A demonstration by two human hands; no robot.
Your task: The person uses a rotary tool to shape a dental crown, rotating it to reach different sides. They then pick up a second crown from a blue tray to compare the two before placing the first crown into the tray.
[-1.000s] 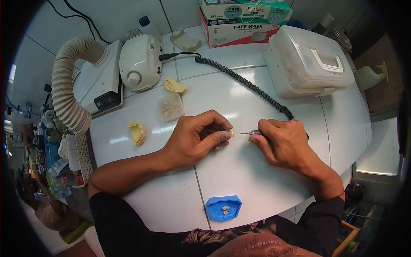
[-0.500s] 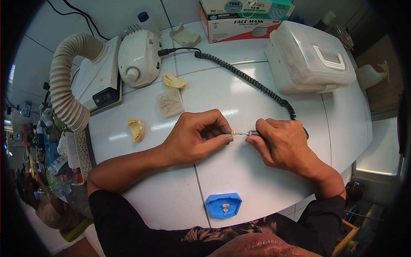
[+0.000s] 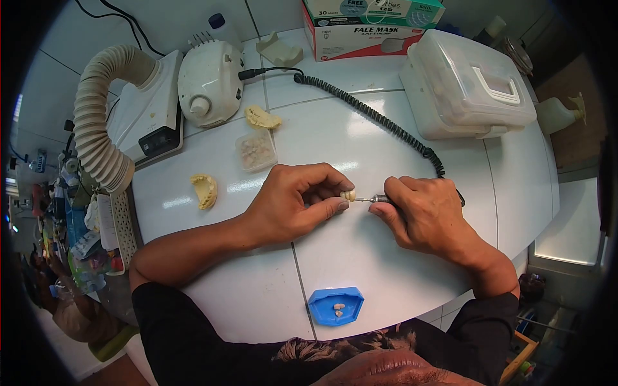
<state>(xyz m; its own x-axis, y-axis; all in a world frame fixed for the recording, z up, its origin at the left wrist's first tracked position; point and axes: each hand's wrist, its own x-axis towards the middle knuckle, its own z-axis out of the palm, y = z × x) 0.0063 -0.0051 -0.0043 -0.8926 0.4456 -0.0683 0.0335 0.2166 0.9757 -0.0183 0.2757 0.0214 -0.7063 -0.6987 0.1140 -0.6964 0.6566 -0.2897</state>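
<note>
Between the thumb and fingertips of my left hand is a small cream tooth-like piece. My right hand is wrapped round a dark rotary handpiece, whose thin metal bit points left and meets or nearly meets the piece; exact contact is too small to tell. A black coiled cord runs from the handpiece to a white control unit. Near my body, a blue tray holds a few small tooth-coloured pieces.
Left of my hands lie a yellowish dental cast, another cast and a clear box of small pieces. A ribbed hose arches at left. Behind stand mask boxes and a lidded case.
The small piece has been turned in my left fingertips, and more of it shows above the bit. My right hand has barely moved.
</note>
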